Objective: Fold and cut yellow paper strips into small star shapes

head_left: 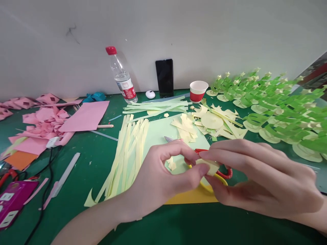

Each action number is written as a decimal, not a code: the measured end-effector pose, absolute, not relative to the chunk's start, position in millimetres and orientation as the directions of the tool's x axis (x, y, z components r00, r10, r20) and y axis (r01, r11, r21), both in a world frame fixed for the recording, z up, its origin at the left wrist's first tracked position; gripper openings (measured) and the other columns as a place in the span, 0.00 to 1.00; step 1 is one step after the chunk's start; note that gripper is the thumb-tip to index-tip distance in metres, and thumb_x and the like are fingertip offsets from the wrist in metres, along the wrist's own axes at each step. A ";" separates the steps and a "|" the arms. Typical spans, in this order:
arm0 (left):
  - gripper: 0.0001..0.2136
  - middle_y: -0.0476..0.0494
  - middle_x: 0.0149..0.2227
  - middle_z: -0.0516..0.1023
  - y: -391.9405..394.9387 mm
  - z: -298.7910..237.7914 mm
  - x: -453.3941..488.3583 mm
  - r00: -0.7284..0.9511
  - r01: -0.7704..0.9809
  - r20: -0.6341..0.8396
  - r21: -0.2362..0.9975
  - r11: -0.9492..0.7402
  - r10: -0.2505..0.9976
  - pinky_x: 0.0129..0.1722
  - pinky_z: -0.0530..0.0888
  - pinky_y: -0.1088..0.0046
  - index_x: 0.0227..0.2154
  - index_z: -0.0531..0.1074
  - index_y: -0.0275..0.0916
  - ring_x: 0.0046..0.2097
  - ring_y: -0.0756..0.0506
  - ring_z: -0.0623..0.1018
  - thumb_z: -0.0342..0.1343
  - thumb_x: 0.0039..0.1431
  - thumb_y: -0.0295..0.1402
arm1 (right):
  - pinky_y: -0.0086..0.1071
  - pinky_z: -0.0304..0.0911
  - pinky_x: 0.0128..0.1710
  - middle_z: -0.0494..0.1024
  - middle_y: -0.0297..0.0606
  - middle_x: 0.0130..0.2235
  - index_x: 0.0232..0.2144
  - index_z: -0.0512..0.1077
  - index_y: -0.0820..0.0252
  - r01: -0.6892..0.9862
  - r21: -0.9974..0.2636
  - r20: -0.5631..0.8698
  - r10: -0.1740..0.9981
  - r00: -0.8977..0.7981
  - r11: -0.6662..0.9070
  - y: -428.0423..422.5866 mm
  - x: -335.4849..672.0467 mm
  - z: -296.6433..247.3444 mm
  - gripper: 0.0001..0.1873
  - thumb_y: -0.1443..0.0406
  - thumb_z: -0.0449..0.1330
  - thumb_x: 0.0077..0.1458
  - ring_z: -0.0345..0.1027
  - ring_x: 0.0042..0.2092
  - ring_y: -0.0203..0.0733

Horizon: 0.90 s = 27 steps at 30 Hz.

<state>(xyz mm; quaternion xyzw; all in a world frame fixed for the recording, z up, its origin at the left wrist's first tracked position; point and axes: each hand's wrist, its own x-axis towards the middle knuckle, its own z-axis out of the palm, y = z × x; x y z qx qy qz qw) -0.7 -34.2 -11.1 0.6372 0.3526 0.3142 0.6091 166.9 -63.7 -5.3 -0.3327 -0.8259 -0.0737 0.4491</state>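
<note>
Yellow paper [214,168] is pinched by the left hand [166,170] and right hand [265,178], fingers [236,160] curled.

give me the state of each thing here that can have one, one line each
left hand: pinching the paper piece
right hand: fingers also on it
paper piece: held between both hands
scissors: lying down, partly hidden, open or shut unclear
bottle: capped
phone: upright, dark-screened
paper cup: upright, open
green paper plants: assembled, standing
yellow paper strips: cut, lying loose

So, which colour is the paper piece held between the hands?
The paper piece is pale yellow, best seen in the head view.
</note>
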 end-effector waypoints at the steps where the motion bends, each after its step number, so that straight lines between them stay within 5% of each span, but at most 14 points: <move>1: 0.05 0.52 0.26 0.72 -33.9 -10.4 -1.0 0.557 0.065 -0.038 0.998 0.002 0.830 0.37 0.69 0.74 0.23 0.72 0.39 0.32 0.51 0.71 0.59 0.52 0.29 | 0.22 0.66 0.20 0.77 0.36 0.25 0.33 0.70 0.61 0.618 -0.180 0.791 0.486 -0.371 0.765 -63.9 167.9 -6.6 0.12 0.77 0.58 0.44 0.70 0.24 0.32; 12: 0.04 0.51 0.31 0.79 -30.5 -11.4 -2.8 0.654 -0.094 -0.097 0.973 0.209 0.750 0.37 0.71 0.80 0.28 0.78 0.41 0.37 0.50 0.75 0.59 0.54 0.33 | 0.21 0.66 0.19 0.75 0.35 0.25 0.29 0.69 0.61 0.597 -0.299 0.811 0.527 -0.252 0.744 -59.2 168.8 -7.6 0.09 0.76 0.58 0.43 0.70 0.24 0.32; 19: 0.07 0.51 0.31 0.78 -32.0 -11.3 -5.3 0.658 -0.142 0.034 0.987 0.080 0.753 0.42 0.70 0.78 0.30 0.79 0.45 0.38 0.50 0.75 0.58 0.55 0.37 | 0.22 0.65 0.16 0.76 0.35 0.23 0.28 0.70 0.59 0.582 -0.356 0.800 0.560 -0.214 0.731 -61.3 168.0 -3.0 0.11 0.77 0.58 0.41 0.70 0.22 0.33; 27: 0.05 0.50 0.29 0.79 -32.6 -10.6 0.6 0.615 -0.056 0.005 0.998 0.038 0.789 0.46 0.69 0.74 0.25 0.79 0.39 0.37 0.50 0.74 0.59 0.53 0.29 | 0.21 0.64 0.14 0.77 0.35 0.22 0.26 0.70 0.60 0.601 -0.303 0.819 0.524 -0.233 0.740 -59.3 166.9 -2.1 0.09 0.76 0.59 0.41 0.70 0.21 0.33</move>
